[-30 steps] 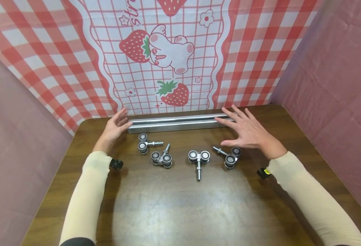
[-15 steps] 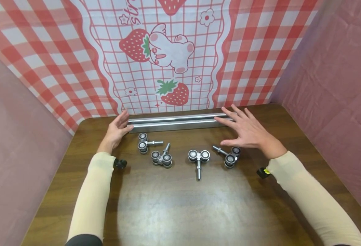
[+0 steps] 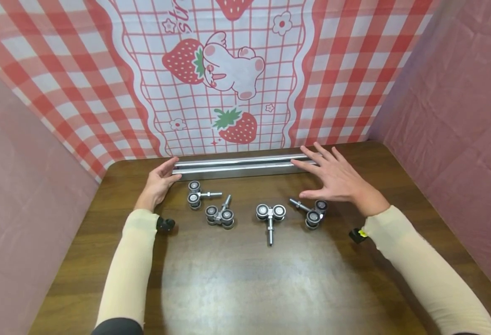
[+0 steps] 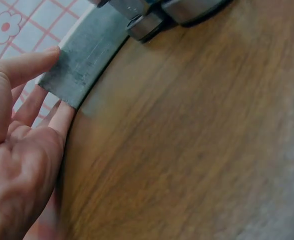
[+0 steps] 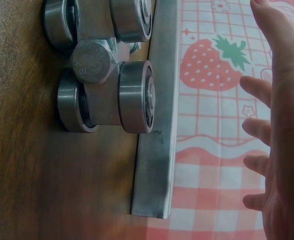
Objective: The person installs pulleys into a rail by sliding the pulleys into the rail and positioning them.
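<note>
A silvery metal track rail [image 3: 237, 173] with a lengthwise slot lies across the back of the wooden table. My left hand [image 3: 156, 181] grips its left end, the thumb on the front face and fingers behind and around the end. In the left wrist view the thumb touches the rail's wall [image 4: 89, 55]. Over the rail's right end hovers my right hand [image 3: 333, 177], fingers spread, holding nothing. The right wrist view shows it apart from the rail [image 5: 154, 175]. Several four-wheeled roller trolleys with bolts lie in front, including one at left [image 3: 194, 201] and one near my right thumb [image 3: 313, 218].
Two more roller trolleys lie mid-table, one with its bolt pointing backward [image 3: 227, 216], the other with its bolt toward me [image 3: 279, 212]. A red-and-white checked cloth [image 3: 346, 74] hangs right behind the rail. Pink cloths [image 3: 450, 116] flank the table [image 3: 245, 279].
My left hand has moved slightly right onto the rail's left end, and its fingers have lowered around it. The right hand and the trolleys have stayed in place.
</note>
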`<state>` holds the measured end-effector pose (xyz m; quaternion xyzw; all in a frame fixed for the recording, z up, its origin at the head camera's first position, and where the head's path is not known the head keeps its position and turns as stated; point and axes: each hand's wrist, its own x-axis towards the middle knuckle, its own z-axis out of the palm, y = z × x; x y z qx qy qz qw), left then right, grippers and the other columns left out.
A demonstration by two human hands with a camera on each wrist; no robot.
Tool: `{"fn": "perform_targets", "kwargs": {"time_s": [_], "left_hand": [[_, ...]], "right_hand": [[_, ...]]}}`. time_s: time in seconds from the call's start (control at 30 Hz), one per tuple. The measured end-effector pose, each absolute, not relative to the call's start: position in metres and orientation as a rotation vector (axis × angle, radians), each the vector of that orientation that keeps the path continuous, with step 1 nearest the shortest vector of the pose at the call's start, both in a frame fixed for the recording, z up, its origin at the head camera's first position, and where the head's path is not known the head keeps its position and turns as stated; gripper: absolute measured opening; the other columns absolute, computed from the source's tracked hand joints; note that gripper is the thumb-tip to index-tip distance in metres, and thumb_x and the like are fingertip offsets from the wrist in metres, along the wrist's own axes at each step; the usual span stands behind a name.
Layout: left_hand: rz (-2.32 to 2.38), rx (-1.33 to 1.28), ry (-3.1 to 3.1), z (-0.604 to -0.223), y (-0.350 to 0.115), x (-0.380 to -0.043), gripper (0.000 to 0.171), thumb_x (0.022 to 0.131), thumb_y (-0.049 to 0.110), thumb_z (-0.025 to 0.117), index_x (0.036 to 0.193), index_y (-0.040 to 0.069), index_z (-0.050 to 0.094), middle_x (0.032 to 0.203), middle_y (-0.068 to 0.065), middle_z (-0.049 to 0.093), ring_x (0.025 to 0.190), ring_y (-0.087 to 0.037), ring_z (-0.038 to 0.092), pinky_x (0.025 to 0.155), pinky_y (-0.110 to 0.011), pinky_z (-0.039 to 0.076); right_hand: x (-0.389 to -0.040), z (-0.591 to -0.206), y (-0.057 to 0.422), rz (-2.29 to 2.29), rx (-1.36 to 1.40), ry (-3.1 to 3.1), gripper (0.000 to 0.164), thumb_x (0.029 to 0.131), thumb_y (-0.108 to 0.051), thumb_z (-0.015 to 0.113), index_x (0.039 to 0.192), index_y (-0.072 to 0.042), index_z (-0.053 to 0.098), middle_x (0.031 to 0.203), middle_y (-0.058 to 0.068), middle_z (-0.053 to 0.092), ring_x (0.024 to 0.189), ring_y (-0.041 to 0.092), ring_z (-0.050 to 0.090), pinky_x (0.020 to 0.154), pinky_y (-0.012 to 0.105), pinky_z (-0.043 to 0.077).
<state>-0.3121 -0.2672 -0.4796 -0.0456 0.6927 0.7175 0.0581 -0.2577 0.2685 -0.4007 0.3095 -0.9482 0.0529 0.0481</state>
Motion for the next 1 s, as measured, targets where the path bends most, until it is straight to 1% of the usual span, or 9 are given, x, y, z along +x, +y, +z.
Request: {"fn": "perform_targets", "kwargs": {"time_s": [0.13, 0.23, 0.33, 0.5, 0.63, 0.73, 0.83, 0.9, 1.0], "left_hand": [[2.175, -0.154, 2.09, -0.483, -0.27, -0.313, 0.075, 0.108, -0.017, 0.057, 0.175, 0.005, 0.034, 0.188, -0.015, 0.026, 0.178, -0.027, 0.021, 0.128, -0.017, 0.049], [2.194, -0.152, 2.067, -0.485, -0.272, -0.314, 0.075, 0.108, -0.018, 0.055, 0.176, 0.005, 0.033, 0.188, -0.016, 0.028, 0.177, -0.028, 0.024, 0.119, -0.01, 0.054], [2.218, -0.146, 2.032, -0.486, -0.273, -0.315, 0.076, 0.108, -0.018, 0.054, 0.176, 0.005, 0.031, 0.187, -0.016, 0.028, 0.176, -0.028, 0.028, 0.112, -0.006, 0.057], [2.239, -0.142, 1.992, -0.486, -0.273, -0.316, 0.076, 0.108, -0.019, 0.052, 0.176, 0.003, 0.029, 0.187, -0.017, 0.026, 0.172, -0.024, 0.035, 0.107, -0.004, 0.059], [2.232, -0.132, 1.988, -0.485, -0.272, -0.316, 0.075, 0.108, -0.019, 0.052, 0.176, 0.002, 0.028, 0.187, -0.018, 0.026, 0.172, -0.024, 0.035, 0.107, -0.004, 0.059], [2.219, -0.123, 1.998, -0.485, -0.271, -0.316, 0.075, 0.108, -0.019, 0.052, 0.176, 0.003, 0.029, 0.187, -0.017, 0.026, 0.174, -0.026, 0.032, 0.109, -0.005, 0.059], [2.22, -0.109, 1.986, -0.485, -0.272, -0.316, 0.076, 0.108, -0.019, 0.053, 0.177, 0.003, 0.028, 0.187, -0.017, 0.025, 0.176, -0.028, 0.028, 0.111, -0.007, 0.058], [2.227, -0.104, 1.974, -0.485, -0.273, -0.316, 0.076, 0.108, -0.019, 0.053, 0.177, 0.003, 0.028, 0.188, -0.018, 0.025, 0.176, -0.027, 0.028, 0.111, -0.007, 0.059], [2.226, -0.101, 1.97, -0.485, -0.276, -0.316, 0.076, 0.108, -0.018, 0.053, 0.177, 0.002, 0.027, 0.188, -0.019, 0.024, 0.175, -0.025, 0.03, 0.109, -0.006, 0.059]], "right_hand": [[-0.258, -0.401, 0.268, 0.156, 0.95, -2.893, 0.098, 0.09, -0.07, 0.076, 0.175, -0.033, 0.042, 0.19, 0.013, 0.026, 0.177, 0.05, 0.015, 0.139, 0.088, 0.014], [-0.258, -0.401, 0.268, 0.154, 0.949, -2.894, 0.097, 0.091, -0.07, 0.076, 0.175, -0.034, 0.042, 0.19, 0.013, 0.026, 0.177, 0.05, 0.015, 0.138, 0.089, 0.015], [-0.259, -0.401, 0.269, 0.157, 0.946, -2.891, 0.097, 0.091, -0.069, 0.076, 0.175, -0.034, 0.042, 0.19, 0.013, 0.026, 0.177, 0.049, 0.015, 0.138, 0.089, 0.015], [-0.26, -0.401, 0.268, 0.152, 0.957, -2.884, 0.097, 0.09, -0.069, 0.077, 0.174, -0.032, 0.045, 0.189, 0.013, 0.027, 0.177, 0.05, 0.016, 0.139, 0.087, 0.018], [-0.261, -0.397, 0.266, 0.136, 0.971, -2.867, 0.093, 0.09, -0.069, 0.079, 0.169, -0.028, 0.053, 0.187, 0.016, 0.033, 0.174, 0.052, 0.023, 0.136, 0.086, 0.028], [-0.261, -0.392, 0.264, 0.189, 0.967, -2.859, 0.089, 0.09, -0.064, 0.084, 0.166, -0.025, 0.058, 0.18, 0.02, 0.043, 0.165, 0.053, 0.037, 0.128, 0.083, 0.043], [-0.26, -0.387, 0.26, 0.306, 0.944, -2.865, 0.084, 0.091, -0.055, 0.088, 0.163, -0.023, 0.061, 0.168, 0.023, 0.053, 0.15, 0.048, 0.05, 0.115, 0.075, 0.057], [-0.259, -0.384, 0.255, 0.385, 0.928, -2.865, 0.077, 0.094, -0.048, 0.09, 0.16, -0.02, 0.064, 0.157, 0.022, 0.059, 0.14, 0.044, 0.057, 0.107, 0.068, 0.061], [-0.258, -0.382, 0.247, 0.494, 0.919, -2.851, 0.062, 0.096, -0.036, 0.09, 0.151, -0.014, 0.071, 0.142, 0.019, 0.066, 0.126, 0.039, 0.064, 0.099, 0.06, 0.062]]}}
